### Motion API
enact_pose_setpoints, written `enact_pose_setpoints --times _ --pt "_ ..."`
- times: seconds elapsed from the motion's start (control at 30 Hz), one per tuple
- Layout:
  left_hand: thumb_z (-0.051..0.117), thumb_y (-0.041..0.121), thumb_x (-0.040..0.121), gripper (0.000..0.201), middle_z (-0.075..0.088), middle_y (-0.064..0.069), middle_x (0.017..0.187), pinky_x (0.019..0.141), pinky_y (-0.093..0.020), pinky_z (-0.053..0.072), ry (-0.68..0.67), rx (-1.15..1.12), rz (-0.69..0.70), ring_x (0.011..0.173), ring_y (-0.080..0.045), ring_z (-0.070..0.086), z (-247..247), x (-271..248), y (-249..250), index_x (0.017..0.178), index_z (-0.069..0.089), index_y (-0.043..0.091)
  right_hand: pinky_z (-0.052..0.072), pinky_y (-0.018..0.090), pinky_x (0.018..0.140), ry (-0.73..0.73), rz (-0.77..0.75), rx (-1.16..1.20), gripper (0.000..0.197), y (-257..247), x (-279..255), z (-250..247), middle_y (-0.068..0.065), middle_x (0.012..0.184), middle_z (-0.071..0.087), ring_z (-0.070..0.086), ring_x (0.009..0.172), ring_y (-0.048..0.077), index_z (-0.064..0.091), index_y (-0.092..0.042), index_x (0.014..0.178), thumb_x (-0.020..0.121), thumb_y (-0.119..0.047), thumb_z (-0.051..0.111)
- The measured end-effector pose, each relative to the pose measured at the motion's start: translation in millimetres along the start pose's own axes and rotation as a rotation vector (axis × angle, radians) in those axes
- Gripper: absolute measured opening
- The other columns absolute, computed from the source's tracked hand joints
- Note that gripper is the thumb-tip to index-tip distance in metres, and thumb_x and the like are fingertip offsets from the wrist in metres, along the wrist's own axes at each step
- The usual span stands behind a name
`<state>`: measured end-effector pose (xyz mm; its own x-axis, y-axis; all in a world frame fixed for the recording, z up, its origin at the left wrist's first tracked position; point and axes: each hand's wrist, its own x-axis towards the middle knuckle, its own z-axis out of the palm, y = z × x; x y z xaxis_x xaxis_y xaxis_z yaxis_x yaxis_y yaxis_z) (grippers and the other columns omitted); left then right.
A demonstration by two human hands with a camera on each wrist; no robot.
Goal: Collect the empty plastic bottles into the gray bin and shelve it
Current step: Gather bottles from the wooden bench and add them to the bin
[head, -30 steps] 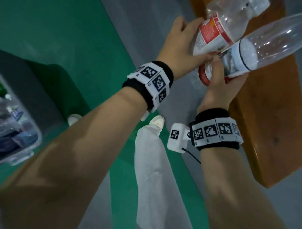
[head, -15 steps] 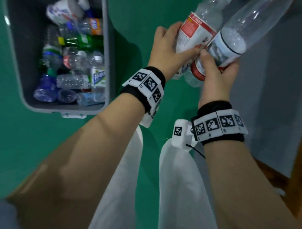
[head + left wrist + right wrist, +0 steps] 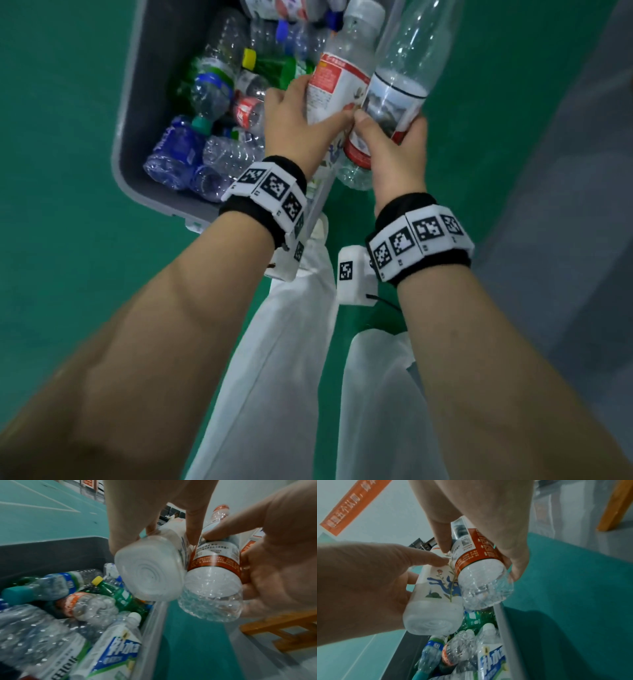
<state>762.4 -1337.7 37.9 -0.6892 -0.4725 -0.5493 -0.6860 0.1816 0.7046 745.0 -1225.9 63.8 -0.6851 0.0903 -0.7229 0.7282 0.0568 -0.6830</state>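
Note:
The gray bin (image 3: 120, 137) sits on the green floor, filled with several empty bottles. My left hand (image 3: 301, 118) grips a white-labelled bottle (image 3: 334, 85) with an orange patch, held over the bin's right side. My right hand (image 3: 394, 147) grips a clear bottle (image 3: 394, 99) with a picture label and red band, just above the bin's right rim. The two bottles touch side by side, caps pointing away from me. The left wrist view shows both bases: the white bottle (image 3: 150, 574) and the clear bottle (image 3: 212, 595) above the rim (image 3: 150, 628). The right wrist view shows the same pair (image 3: 435, 601), (image 3: 486, 588).
Green floor (image 3: 61, 240) surrounds the bin, with a grey strip (image 3: 565, 274) to the right. A wooden bench (image 3: 283, 635) stands to the right, its leg (image 3: 616, 504) in the right wrist view. My white trouser legs (image 3: 274, 377) are below my arms, near the bin's closest corner.
My view swung from the wooden bench to the bin. Both hands carried their bottles leftward and now hold them over the bin's right side. Neither grip has changed.

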Motion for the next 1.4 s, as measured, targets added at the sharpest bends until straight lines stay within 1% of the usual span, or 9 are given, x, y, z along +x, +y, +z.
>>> enact_pose_setpoints --times 0.2,0.33,0.43,0.6,0.83,1.0,1.1,1.3,1.4 --pt "0.073 0.05 0.066 0.068 0.041 -0.007 0.119 0.099 -0.035 0.047 0.068 0.067 -0.101 0.107 -0.022 0.054 -17 53 -23 0.122 0.058 0.015 0.052 0.043 0.096 0.021 0.174 -0.076 0.058 4 44 55 0.006 0.121 0.061 0.064 0.106 0.024 0.045 -0.014 0.13 0.081 -0.029 0.073" --pt "0.066 0.063 0.055 0.077 0.044 -0.008 0.122 0.092 -0.037 0.052 0.09 0.025 -0.165 0.102 -0.023 0.059 -14 88 -18 0.116 0.06 0.017 0.043 0.023 0.086 0.068 0.199 -0.293 0.064 -3 77 82 0.008 0.136 0.049 0.055 0.119 0.024 0.036 -0.008 0.14 0.09 -0.038 0.063" --pt "0.069 0.054 0.07 0.069 0.04 -0.009 0.125 0.098 -0.037 0.047 0.07 0.137 -0.165 0.109 -0.024 0.053 -4 114 -13 0.126 0.053 0.017 0.041 0.03 0.098 0.134 0.143 -0.486 0.073 -6 99 103 0.011 0.147 0.035 0.045 0.129 0.026 0.023 -0.004 0.148 0.093 -0.04 0.055" --pt "0.074 0.045 0.07 0.07 0.039 -0.009 0.128 0.099 -0.028 0.043 0.101 0.287 -0.106 0.114 -0.023 0.049 10 145 -17 0.129 0.047 0.019 0.025 0.035 0.114 0.119 0.157 -0.637 0.082 3 117 117 0.017 0.156 0.017 0.026 0.142 0.03 -0.005 0.001 0.151 0.098 -0.033 0.048" --pt "0.057 0.009 0.08 0.045 0.038 -0.01 0.131 0.09 -0.016 0.04 0.055 0.34 -0.08 0.11 -0.02 0.053 17 153 -31 0.125 0.051 0.014 0.025 0.038 0.116 -0.055 0.149 -0.754 0.06 19 119 114 0.019 0.156 0.012 0.027 0.141 0.033 0.025 0.0 0.147 0.097 -0.028 0.042" --pt "0.058 0.017 0.082 0.046 0.038 -0.01 0.132 0.097 -0.02 0.04 0.059 0.349 -0.103 0.116 -0.023 0.049 19 141 -27 0.128 0.052 0.016 0.048 0.039 0.096 -0.014 0.092 -0.562 0.033 14 105 101 0.012 0.124 0.057 0.057 0.11 0.03 0.06 -0.011 0.119 0.093 -0.024 0.044" --pt "0.056 0.019 0.085 0.041 0.04 -0.009 0.132 0.097 -0.021 0.041 0.068 0.309 -0.118 0.115 -0.021 0.051 25 127 -19 0.126 0.058 0.017 0.049 0.03 0.082 -0.005 0.074 -0.457 0.026 5 95 75 0.007 0.111 0.064 0.062 0.095 0.022 0.063 -0.017 0.115 0.094 -0.018 0.046" --pt "0.055 0.019 0.082 0.033 0.059 -0.009 0.12 0.097 -0.029 0.047 -0.012 0.253 -0.072 0.106 -0.021 0.059 47 83 -1 0.112 0.068 0.017 0.047 0.021 0.076 0.026 0.12 -0.322 0.034 -1 75 23 -0.014 0.094 0.06 0.058 0.083 0.006 0.055 -0.015 0.129 0.096 -0.014 0.045" --pt "0.056 0.016 0.083 0.031 0.065 -0.007 0.114 0.095 -0.03 0.049 -0.049 0.224 -0.048 0.103 -0.019 0.062 70 55 10 0.111 0.069 0.014 0.043 0.023 0.09 0.046 0.13 -0.298 0.04 3 62 -15 -0.004 0.119 0.061 0.056 0.106 0.015 0.051 -0.015 0.135 0.096 -0.013 0.043"
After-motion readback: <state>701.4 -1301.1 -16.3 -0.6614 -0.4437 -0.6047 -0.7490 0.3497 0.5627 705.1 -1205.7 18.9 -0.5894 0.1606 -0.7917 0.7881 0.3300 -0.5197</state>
